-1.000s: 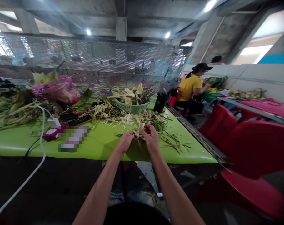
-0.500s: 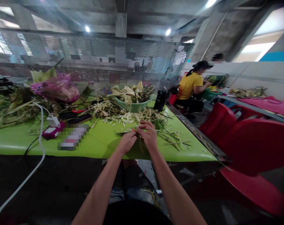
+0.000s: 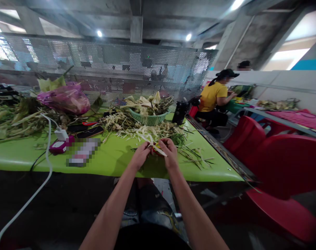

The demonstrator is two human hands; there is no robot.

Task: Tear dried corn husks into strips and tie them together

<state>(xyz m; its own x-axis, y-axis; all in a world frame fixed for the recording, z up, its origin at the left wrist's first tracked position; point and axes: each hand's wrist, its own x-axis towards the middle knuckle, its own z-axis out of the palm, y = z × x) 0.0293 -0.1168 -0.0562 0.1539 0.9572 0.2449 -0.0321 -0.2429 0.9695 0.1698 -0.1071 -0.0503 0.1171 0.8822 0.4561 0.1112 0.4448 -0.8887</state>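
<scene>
Over the front of the lime-green table (image 3: 103,161), my left hand (image 3: 141,155) pinches a pale strip of dried plant husk (image 3: 161,151). The strip runs across to my right hand (image 3: 170,153), whose thumb and fingers close on its other end. A small red and yellow thing (image 3: 156,147) shows between the hands, partly covered, and I cannot make out its kind. Just beyond the fingers lie loose pale husk strips (image 3: 144,131) and dry stalks. Thin green stems (image 3: 196,156) are scattered right of my right hand.
A green basket (image 3: 147,119) of dry husks stands behind the hands, near a black object (image 3: 180,113). Leftward are a phone (image 3: 90,132), a purple power block (image 3: 60,145) with a white cable, and a purple bag (image 3: 65,99). Red chairs (image 3: 285,166) and a person in yellow (image 3: 212,95) are rightward.
My hands have moved slightly apart, and a pale husk strip now shows stretched between them. More of the red and yellow thing is visible. The view has shifted slightly.
</scene>
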